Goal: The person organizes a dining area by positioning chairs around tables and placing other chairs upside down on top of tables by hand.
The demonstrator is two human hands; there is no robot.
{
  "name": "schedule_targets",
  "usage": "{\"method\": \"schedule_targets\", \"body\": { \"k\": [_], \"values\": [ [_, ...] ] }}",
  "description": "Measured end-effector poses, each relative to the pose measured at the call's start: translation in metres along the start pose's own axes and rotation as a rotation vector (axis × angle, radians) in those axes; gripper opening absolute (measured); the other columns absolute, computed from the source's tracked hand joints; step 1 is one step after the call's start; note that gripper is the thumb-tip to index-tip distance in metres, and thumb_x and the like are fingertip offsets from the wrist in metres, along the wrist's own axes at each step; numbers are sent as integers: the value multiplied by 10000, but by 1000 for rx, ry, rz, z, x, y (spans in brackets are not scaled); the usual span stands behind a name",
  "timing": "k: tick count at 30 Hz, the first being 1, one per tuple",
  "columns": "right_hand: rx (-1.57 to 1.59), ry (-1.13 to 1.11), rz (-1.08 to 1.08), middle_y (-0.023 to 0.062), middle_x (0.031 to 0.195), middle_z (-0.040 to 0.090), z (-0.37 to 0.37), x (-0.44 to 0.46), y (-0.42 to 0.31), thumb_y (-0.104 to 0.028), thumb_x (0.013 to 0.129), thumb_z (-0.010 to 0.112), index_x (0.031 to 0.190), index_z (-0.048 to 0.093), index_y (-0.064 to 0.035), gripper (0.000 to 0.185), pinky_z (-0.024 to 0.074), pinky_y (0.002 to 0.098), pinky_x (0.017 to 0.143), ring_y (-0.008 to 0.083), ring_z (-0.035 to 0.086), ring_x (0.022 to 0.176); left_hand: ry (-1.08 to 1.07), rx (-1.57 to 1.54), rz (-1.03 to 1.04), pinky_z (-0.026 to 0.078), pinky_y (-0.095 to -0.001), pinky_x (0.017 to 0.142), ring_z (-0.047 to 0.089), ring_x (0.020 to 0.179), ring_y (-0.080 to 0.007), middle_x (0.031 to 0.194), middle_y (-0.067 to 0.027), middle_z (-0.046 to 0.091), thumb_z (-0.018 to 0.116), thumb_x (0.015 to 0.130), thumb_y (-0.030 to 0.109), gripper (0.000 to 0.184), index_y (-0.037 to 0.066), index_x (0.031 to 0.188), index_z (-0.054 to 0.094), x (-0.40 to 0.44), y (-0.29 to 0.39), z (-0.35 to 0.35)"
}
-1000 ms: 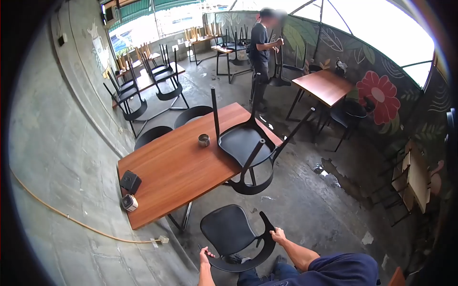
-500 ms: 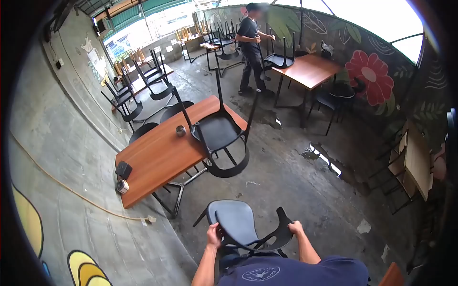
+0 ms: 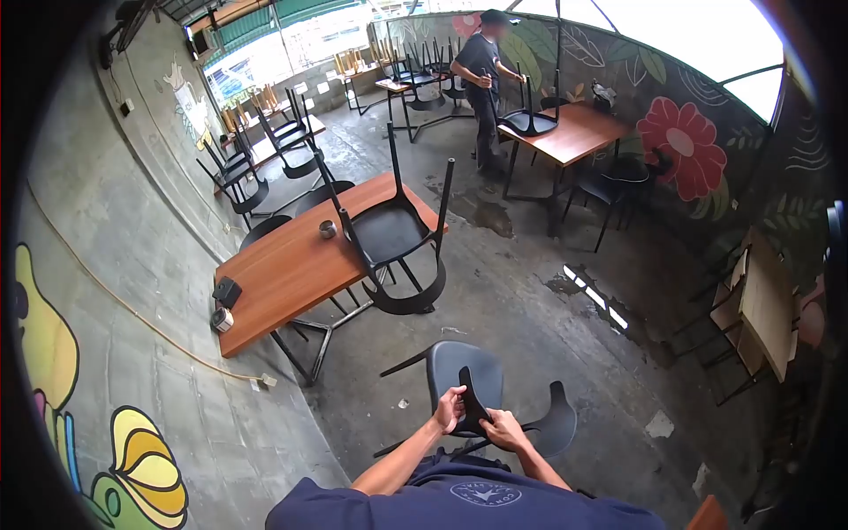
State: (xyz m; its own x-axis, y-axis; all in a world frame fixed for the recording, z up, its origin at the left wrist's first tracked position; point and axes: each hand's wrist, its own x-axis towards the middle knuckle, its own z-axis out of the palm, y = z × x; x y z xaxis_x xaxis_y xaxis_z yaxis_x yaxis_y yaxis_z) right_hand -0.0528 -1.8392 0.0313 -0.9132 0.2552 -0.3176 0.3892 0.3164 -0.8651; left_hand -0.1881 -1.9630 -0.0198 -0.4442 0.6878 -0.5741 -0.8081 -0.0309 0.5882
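Note:
A black chair (image 3: pixel 468 367) with a curved backrest stands tilted on the concrete floor in front of me. My left hand (image 3: pixel 449 409) is closed at the upper end of one arm of its backrest. Lower on that same arm, my right hand (image 3: pixel 505 430) grips the edge, close to the left. The other end of the backrest sticks out to the right, untouched. Ahead is a wooden table (image 3: pixel 291 265), on which a second black chair (image 3: pixel 389 231) sits upside down, legs up, its backrest hanging past the edge.
On that table are a metal cup (image 3: pixel 328 230), a black box (image 3: pixel 227 292) and a small round container (image 3: pixel 222 319). A co-worker (image 3: pixel 481 88) holds a chair (image 3: pixel 530 122) at another table (image 3: pixel 574 132). Wet patches (image 3: pixel 596 296) mark the floor; a folded table (image 3: pixel 767 305) leans right.
My hands have come together on one arm of the backrest; the right has moved left along it. The chair has turned and shifted right. The co-worker's chair has moved right over the far table.

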Motion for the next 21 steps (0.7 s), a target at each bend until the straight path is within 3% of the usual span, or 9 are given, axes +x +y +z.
{"method": "schedule_targets", "body": {
  "k": [3, 8, 10, 11, 14, 16, 18, 19, 21],
  "values": [
    [-142, 176, -101, 204, 604, 560, 19, -2, -6, -172, 772, 560, 810, 597, -2, 178, 447, 428, 562, 369, 593, 594, -141, -3, 20, 427, -325, 916, 630, 948, -218, 981, -84, 627, 482, 881, 347, 332, 58, 1023, 560, -9, 6, -9],
    [-39, 205, -109, 121, 518, 496, 4, -7, -31, -98, 753, 559, 840, 596, 32, 160, 399, 329, 490, 93, 471, 511, -97, 375, 412, 413, -313, 900, 563, 957, -198, 954, -95, 612, 553, 862, 294, 404, -5, 1132, 525, -11, -1, -34],
    [66, 216, -41, 17, 540, 535, -5, -8, -39, -74, 769, 562, 815, 610, 53, 143, 378, 287, 473, 63, 456, 525, 602, 1212, 887, 413, -359, 878, 563, 887, -271, 1033, -123, 585, 654, 776, 324, 508, -1, 1139, 509, -12, -13, -73],
    [178, 214, -18, -13, 580, 542, -5, -8, -35, -66, 778, 562, 807, 618, 58, 139, 372, 265, 476, 54, 459, 535, 595, 1204, 887, 413, -359, 878, 563, 887, -271, 1033, -123, 585, 654, 776, 324, 508, -1, 1139, 509, -12, -28, -101],
    [335, 232, 6, -31, 663, 579, 1, -4, -22, -37, 797, 558, 808, 645, 54, 127, 388, 231, 502, 51, 487, 564, 1532, 801, 181, 411, -473, 822, 473, 1023, -339, 1224, -171, 468, 747, 616, 448, 806, 61, 1233, 400, -17, -60, -193],
    [499, 227, -9, -14, 691, 610, 8, -12, -26, -29, 798, 567, 820, 651, 49, 117, 413, 224, 528, 59, 518, 580, 1082, -442, 80, 415, -465, 844, 438, 1087, -322, 1263, -188, 423, 736, 616, 477, 891, 56, 1290, 333, -72, -20, -204],
    [573, 228, -29, -1, 709, 631, 15, -28, -42, -20, 799, 571, 814, 657, 40, 106, 431, 223, 541, 69, 542, 592, 873, -795, 71, 436, -457, 871, 500, 1057, -317, 1295, -185, 393, 730, 613, 493, 978, 11, 1325, 263, -96, -15, -250],
    [615, 233, -38, 2, 709, 632, 18, -37, -52, -21, 798, 575, 811, 658, 38, 102, 434, 223, 542, 70, 547, 593, 816, -877, 188, 471, -432, 843, 557, 988, -310, 1155, -152, 523, 707, 651, 494, 855, 17, 1276, 370, -103, -7, -254],
    [658, 234, -24, 10, 708, 637, 25, -47, -53, -29, 791, 588, 804, 660, 35, 97, 438, 227, 537, 75, 557, 588, 639, -903, 353, 471, -432, 845, 566, 939, -299, 1023, -122, 557, 693, 670, 491, 693, 29, 1128, 452, -117, 15, -257]
  ]
}}
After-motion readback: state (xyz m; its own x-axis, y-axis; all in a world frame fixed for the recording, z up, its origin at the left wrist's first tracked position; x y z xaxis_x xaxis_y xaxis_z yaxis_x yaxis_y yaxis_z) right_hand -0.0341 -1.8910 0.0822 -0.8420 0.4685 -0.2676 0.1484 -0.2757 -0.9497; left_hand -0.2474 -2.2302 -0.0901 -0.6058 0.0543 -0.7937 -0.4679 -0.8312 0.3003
